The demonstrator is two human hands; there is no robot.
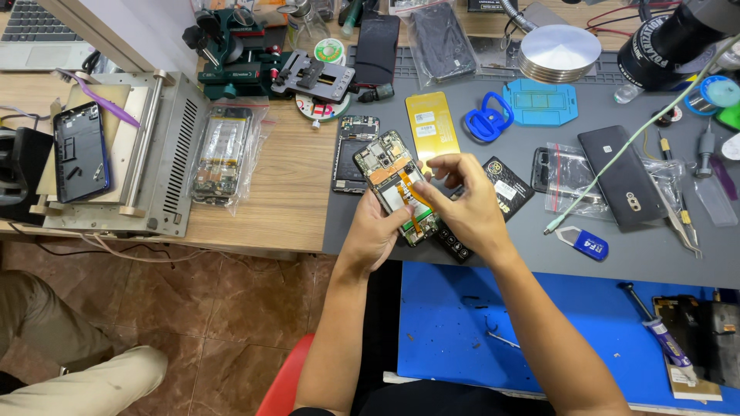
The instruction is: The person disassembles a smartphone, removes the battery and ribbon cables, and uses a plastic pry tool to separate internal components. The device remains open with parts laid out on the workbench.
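Bright, even light from overhead, shadows soft and short under the hands. Glare flashes off the round metal disc [560, 51]. Centre stays sharp; the worktop [277, 200] bows at the edges, corners slightly soft.

Tight around the opened phone [397, 185]: gold panel [432, 127] and blue suction handle [489, 119] crowd behind, black battery [505, 189] at right. Bare grey mat [493, 258] in front gives passage.
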